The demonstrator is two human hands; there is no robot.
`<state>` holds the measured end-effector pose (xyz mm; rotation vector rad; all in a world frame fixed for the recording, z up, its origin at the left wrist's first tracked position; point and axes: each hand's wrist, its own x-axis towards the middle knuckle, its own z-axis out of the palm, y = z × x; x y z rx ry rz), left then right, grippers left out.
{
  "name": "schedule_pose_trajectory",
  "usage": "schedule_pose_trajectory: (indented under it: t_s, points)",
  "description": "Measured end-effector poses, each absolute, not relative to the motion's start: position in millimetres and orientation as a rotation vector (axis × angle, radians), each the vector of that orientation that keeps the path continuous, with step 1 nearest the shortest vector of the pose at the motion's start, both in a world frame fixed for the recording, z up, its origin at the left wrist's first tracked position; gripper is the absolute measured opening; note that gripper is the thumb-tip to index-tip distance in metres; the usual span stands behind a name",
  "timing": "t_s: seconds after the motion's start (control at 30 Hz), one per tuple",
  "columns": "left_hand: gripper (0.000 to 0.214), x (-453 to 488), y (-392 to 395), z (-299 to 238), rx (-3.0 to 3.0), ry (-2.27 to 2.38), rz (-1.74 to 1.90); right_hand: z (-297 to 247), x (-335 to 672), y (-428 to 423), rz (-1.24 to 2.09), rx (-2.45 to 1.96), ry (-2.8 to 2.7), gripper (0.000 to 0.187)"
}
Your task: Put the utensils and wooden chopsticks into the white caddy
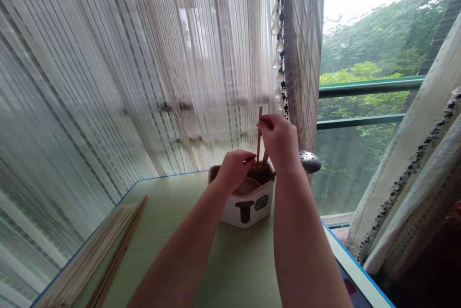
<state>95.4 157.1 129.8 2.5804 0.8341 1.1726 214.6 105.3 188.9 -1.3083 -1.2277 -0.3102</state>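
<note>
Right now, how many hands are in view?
2: the left hand over the white container, and the right hand higher up, gripping a brown stick. Neither is fully hidden.

Our look: bare-armed & plain

We've 2 bare arms in view: L forearm (190, 236) & R forearm (306, 240), both smooth & rounded, wider at the near end, tapering twd the far. Our L hand (232, 169) & R hand (281, 140) are bare too, w/ slim fingers (265, 125).

One pale tabletop (173, 245) bearing loose sticks (94, 245) and white holder (227, 212), left hand (233, 169) above it, right hand (280, 139) gripping upright chopstick (258, 149).
</note>
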Motion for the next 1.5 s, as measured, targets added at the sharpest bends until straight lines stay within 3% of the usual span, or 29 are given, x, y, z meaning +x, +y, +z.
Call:
schedule_pose_trajectory:
  t_s: [0.4,0.6,0.9,1.5]
  points:
    - [0.021,95.4,151.5,128.2,2.708,0.621,1.016,192.2,225.3,96.1,-0.361,-1.440,-1.051,0.017]
    - [0.020,95.3,150.0,129.2,2.709,0.539,0.982,191.3,226.7,95.9,-0.362,-1.375,-1.031,0.039]
    - [0.021,95.3,153.0,125.6,2.717,0.567,1.043,191.7,226.3,96.2,-0.341,-1.582,-1.140,0.022]
    - [0.021,89.8,149.8,128.8,2.637,0.567,1.056,196.9,221.3,90.4,-0.358,-1.679,-1.143,0.027]
